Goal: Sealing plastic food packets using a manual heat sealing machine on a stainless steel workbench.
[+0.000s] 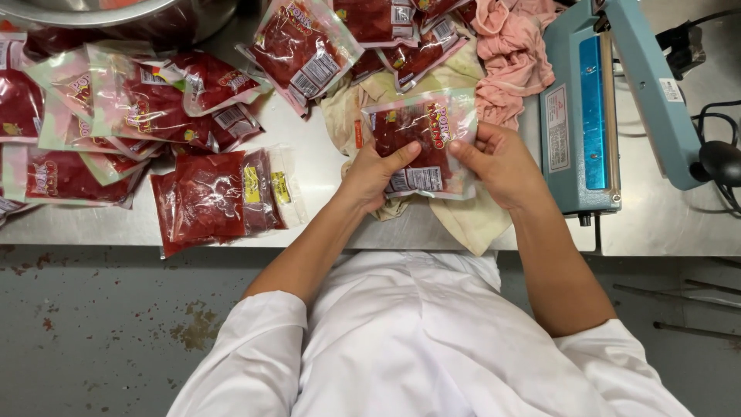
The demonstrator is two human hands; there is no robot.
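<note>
Red pouch (421,139) upright between both hands.

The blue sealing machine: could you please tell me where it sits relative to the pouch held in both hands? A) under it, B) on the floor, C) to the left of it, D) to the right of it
D: the blue sealing machine stands on the steel table to the right of the pouch, which the left hand and right hand hold over a cloth.

A white coat is worn, its plain cloth creased down the front and folded open at the chest. Short white sleeves end above the elbows, leaving both forearms bare. No gloves, rings or watch are seen on the left hand (370,176) or right hand (500,161).
</note>
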